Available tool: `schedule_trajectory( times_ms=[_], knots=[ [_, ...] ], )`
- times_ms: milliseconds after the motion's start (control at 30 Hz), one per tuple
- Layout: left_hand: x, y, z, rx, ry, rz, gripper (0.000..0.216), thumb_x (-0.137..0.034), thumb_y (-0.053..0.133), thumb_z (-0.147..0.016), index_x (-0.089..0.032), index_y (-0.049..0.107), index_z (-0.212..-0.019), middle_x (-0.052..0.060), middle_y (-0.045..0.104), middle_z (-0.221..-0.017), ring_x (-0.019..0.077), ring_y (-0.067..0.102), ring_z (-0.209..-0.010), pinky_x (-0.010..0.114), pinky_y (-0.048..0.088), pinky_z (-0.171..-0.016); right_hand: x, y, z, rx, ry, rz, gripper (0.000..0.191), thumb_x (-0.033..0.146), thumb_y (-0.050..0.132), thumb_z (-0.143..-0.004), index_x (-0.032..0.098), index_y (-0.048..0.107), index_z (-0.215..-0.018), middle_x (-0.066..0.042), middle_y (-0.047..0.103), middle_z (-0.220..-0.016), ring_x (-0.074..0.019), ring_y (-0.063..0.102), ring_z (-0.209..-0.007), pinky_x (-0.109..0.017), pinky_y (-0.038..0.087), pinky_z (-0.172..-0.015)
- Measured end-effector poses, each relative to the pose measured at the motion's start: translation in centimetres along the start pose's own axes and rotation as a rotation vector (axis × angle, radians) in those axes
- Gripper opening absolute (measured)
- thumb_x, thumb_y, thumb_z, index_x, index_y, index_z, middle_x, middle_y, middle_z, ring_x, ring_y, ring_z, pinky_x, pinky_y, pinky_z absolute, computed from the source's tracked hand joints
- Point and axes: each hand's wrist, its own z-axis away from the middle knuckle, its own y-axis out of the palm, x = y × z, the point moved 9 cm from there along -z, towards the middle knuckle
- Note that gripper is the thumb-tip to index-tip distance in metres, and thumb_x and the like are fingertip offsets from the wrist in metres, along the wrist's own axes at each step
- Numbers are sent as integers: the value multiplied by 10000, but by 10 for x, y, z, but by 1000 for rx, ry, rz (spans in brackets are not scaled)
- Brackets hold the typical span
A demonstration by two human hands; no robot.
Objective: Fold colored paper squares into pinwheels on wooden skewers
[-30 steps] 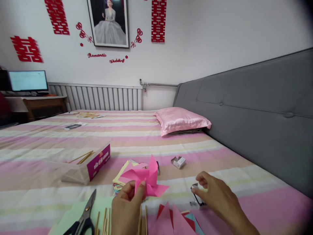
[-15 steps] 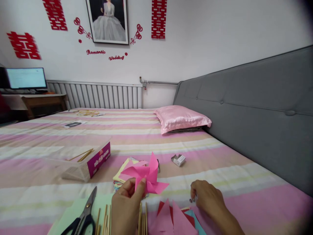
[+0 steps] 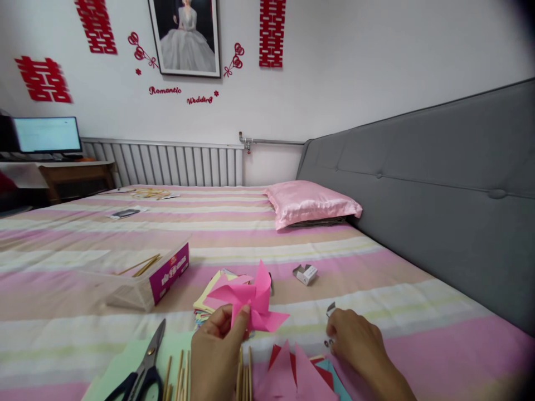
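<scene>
My left hand (image 3: 221,348) pinches a bright pink paper pinwheel (image 3: 258,303) at its centre, thumb in front. To its right, my right hand (image 3: 355,340) is low over the bed with its fingers curled. A small grey-white piece (image 3: 331,309) shows at its fingertips, its kind unclear. Small dark, shiny round bits (image 3: 328,343) lie just under those fingers. Cut pink paper (image 3: 284,373) lies between the hands on red and blue sheets. Behind the pinwheel is a stack of coloured paper (image 3: 207,298).
Scissors (image 3: 146,365) lie on pale green paper (image 3: 112,370), near wooden sticks (image 3: 180,376). A clear box with a purple label (image 3: 170,273) holds more sticks. A small open carton (image 3: 305,274) stands beyond my right hand. Farther off are a pink pillow (image 3: 311,203) and grey headboard (image 3: 430,161).
My right hand has turned and shifted slightly; the grey-white piece now shows above its fingertips, and the round bits show more plainly below. My left hand and the pinwheel stay nearly still.
</scene>
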Motion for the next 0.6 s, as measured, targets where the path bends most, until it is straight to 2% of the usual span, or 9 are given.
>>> schedule_trajectory(
  times_ms=[133, 300, 600],
  knots=[
    [1, 0, -1, 12, -7, -5, 240, -380, 685, -603, -153, 620, -644, -28, 545, -531, 88, 432, -502, 187, 351, -495, 7, 13, -4, 47, -4, -38, 210, 25, 551, -529, 185, 642, -629, -92, 678, -761, -246, 627, -722, -267, 328, -528],
    [1, 0, -1, 11, -8, -15, 252, -389, 685, -599, -155, 616, -664, -32, 545, -527, 95, 446, -510, 194, 363, -505, 16, 24, -13, 34, -59, -120, 218, 11, 520, -565, 191, 642, -576, -72, 684, -703, -196, 624, -676, -234, 328, -516],
    [-3, 1, 0, -3, 4, -21, 248, -377, 692, -581, -147, 609, -626, -32, 543, -524, 97, 445, -497, 198, 378, -493, 27, 17, -15, -67, -134, -289, 253, 76, 491, -671, 242, 681, -647, -24, 707, -728, -201, 611, -736, -255, 352, -600]
  ],
)
